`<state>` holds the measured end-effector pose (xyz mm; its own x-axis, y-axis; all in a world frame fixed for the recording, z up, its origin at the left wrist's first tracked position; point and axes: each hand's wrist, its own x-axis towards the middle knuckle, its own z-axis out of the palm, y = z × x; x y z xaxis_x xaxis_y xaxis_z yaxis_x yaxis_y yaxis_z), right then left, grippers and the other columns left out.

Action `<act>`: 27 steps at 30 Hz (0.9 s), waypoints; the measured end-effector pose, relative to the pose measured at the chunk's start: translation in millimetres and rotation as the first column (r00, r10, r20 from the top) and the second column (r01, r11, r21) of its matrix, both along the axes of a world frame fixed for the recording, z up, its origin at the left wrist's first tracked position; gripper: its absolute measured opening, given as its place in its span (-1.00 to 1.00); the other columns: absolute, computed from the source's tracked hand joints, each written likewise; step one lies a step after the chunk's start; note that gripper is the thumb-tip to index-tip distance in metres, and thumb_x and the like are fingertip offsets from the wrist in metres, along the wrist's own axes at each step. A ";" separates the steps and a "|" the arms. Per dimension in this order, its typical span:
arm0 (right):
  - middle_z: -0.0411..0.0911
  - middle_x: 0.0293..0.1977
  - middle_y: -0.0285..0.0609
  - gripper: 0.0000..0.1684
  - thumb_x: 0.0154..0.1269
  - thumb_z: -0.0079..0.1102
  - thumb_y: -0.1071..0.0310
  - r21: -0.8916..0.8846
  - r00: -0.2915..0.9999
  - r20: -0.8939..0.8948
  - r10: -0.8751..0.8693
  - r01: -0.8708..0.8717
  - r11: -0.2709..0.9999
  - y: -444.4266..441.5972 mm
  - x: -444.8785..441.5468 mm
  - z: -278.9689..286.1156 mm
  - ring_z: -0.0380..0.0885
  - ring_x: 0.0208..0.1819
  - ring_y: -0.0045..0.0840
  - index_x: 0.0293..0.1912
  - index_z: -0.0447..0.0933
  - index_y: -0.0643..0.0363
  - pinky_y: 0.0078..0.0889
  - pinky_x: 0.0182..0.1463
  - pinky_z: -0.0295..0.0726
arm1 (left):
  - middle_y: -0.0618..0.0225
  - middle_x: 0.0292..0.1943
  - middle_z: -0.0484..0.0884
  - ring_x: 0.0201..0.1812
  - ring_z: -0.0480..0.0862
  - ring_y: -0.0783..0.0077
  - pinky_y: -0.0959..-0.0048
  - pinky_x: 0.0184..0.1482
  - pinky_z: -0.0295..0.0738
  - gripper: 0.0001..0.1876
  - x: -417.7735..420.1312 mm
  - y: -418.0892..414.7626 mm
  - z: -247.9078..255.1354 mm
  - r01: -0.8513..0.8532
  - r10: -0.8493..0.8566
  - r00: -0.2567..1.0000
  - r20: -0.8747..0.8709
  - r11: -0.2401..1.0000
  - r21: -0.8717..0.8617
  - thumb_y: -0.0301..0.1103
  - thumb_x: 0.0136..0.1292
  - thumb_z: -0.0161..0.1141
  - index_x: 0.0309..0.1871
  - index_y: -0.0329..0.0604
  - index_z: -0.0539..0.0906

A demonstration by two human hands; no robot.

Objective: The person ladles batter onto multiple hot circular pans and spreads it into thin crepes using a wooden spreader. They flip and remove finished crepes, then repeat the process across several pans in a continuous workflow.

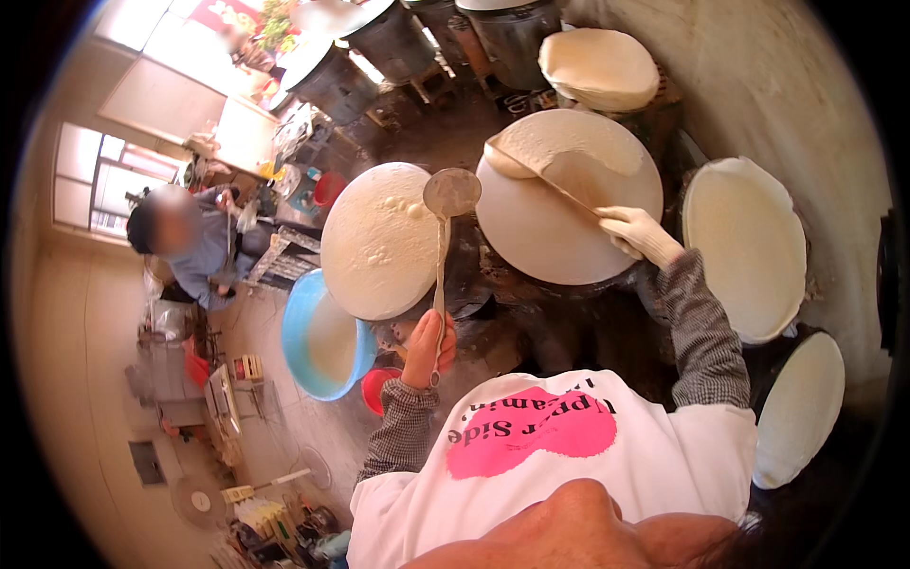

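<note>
My left hand (429, 347), bare, is closed around the handle of a metal ladle (452, 193), whose round bowl hangs over the right edge of a round griddle with a pale, bubbled batter sheet (380, 245). My right hand (640, 235), in a white glove, grips the near end of a long thin spreader (544, 178). The spreader lies across a second round griddle (561, 245), where pale batter (576, 139) covers the far part in a curved band. A thick lump of batter gathers at the spreader's far left end. The near part of that griddle's surface is bare.
A blue basin (291, 341) of pale liquid and a red bowl (377, 390) are at the left. Stacked flatbreads (601, 67) stand beyond the griddle; round pale sheets (746, 249) are at the right. Dark drums (391, 46) line the back. A person (206, 242) sits at far left.
</note>
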<state>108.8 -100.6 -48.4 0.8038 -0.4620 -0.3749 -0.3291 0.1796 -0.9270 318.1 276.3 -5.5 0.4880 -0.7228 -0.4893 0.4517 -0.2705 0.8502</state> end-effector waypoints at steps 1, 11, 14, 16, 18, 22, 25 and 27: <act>0.42 -0.59 -0.42 -0.50 0.36 0.21 0.26 0.023 0.999 0.026 -0.026 0.026 0.999 1.0 -8.3 8.9 0.24 -0.72 -0.79 0.21 0.51 0.29 -0.64 -0.67 0.15 | 0.51 -0.60 0.33 -0.73 0.27 0.64 0.59 -0.76 0.16 -0.69 1.1 5.5 2.6 -0.015 0.014 1.000 -0.022 0.998 -0.053 -0.02 0.61 -0.19 -0.08 -0.05 0.40; 0.44 -0.56 -0.42 -0.52 0.41 0.18 0.21 0.003 0.995 -0.091 0.028 -0.027 1.000 3.7 1.4 10.6 0.24 -0.71 -0.83 0.23 0.52 0.21 -0.73 -0.69 0.13 | 0.50 -0.61 0.34 -0.74 0.29 0.63 0.57 -0.76 0.20 -0.67 -10.9 18.7 10.0 -0.082 0.084 0.996 -0.037 0.996 0.044 0.01 0.60 -0.17 -0.12 -0.05 0.40; 0.43 -0.56 -0.41 -0.54 0.41 0.19 0.24 -0.056 0.999 -0.047 -0.021 0.018 0.998 -14.5 -25.2 -2.2 0.23 -0.72 -0.82 0.22 0.52 0.24 -0.72 -0.69 0.13 | 0.48 -0.64 0.36 -0.78 0.28 0.62 0.56 -0.78 0.21 -0.66 -16.3 26.9 16.7 -0.206 0.207 0.976 -0.068 0.978 0.015 0.00 0.60 -0.19 -0.12 -0.06 0.40; 0.43 -0.54 -0.43 -0.55 0.41 0.19 0.25 -0.052 0.995 -0.011 -0.103 0.103 0.993 -24.5 -14.9 -9.7 0.25 -0.67 -0.83 0.20 0.52 0.25 -0.72 -0.66 0.15 | 0.49 -0.64 0.37 -0.78 0.28 0.63 0.56 -0.78 0.21 -0.65 -12.3 24.2 14.8 -0.214 0.215 0.973 -0.088 0.977 0.015 0.02 0.60 -0.19 -0.12 -0.07 0.40; 0.44 -0.51 -0.45 -0.56 0.40 0.21 0.25 -0.036 0.996 -0.047 -0.081 0.079 0.996 -12.3 4.3 -5.9 0.28 -0.62 -0.85 0.19 0.53 0.25 -0.72 -0.62 0.16 | 0.50 -0.64 0.37 -0.79 0.28 0.63 0.58 -0.79 0.19 -0.64 -11.9 19.6 11.6 -0.217 0.221 0.974 -0.045 0.973 0.079 0.03 0.59 -0.18 -0.12 -0.07 0.41; 0.45 -0.51 -0.45 -0.55 0.37 0.26 0.25 0.101 0.996 -0.042 0.078 -0.073 0.992 -6.1 -13.7 -2.6 0.28 -0.64 -0.86 0.18 0.55 0.22 -0.72 -0.64 0.15 | 0.49 -0.66 0.36 -0.79 0.28 0.61 0.57 -0.79 0.19 -0.67 -24.3 31.7 9.0 -0.213 0.218 0.974 -0.058 0.973 0.090 -0.03 0.61 -0.20 -0.13 -0.07 0.41; 0.46 -0.52 -0.45 -0.55 0.35 0.29 0.25 0.002 0.995 -0.099 0.000 0.000 1.000 -25.6 -35.2 -4.8 0.25 -0.69 -0.85 0.18 0.56 0.21 -0.71 -0.67 0.12 | 0.49 -0.66 0.35 -0.79 0.28 0.61 0.56 -0.79 0.18 -0.67 -24.9 46.9 9.4 -0.228 0.230 0.972 -0.049 0.973 0.043 -0.03 0.60 -0.20 -0.13 -0.08 0.41; 0.47 -0.52 -0.41 -0.50 0.38 0.23 0.19 -0.086 0.992 -0.056 -0.113 0.108 0.990 -37.7 -18.8 -10.1 0.25 -0.70 -0.85 0.24 0.52 0.15 -0.71 -0.67 0.14 | 0.48 -0.66 0.36 -0.79 0.27 0.61 0.56 -0.79 0.19 -0.67 -18.7 41.4 5.4 -0.232 0.235 0.971 -0.049 0.971 0.051 -0.04 0.60 -0.21 -0.14 -0.09 0.41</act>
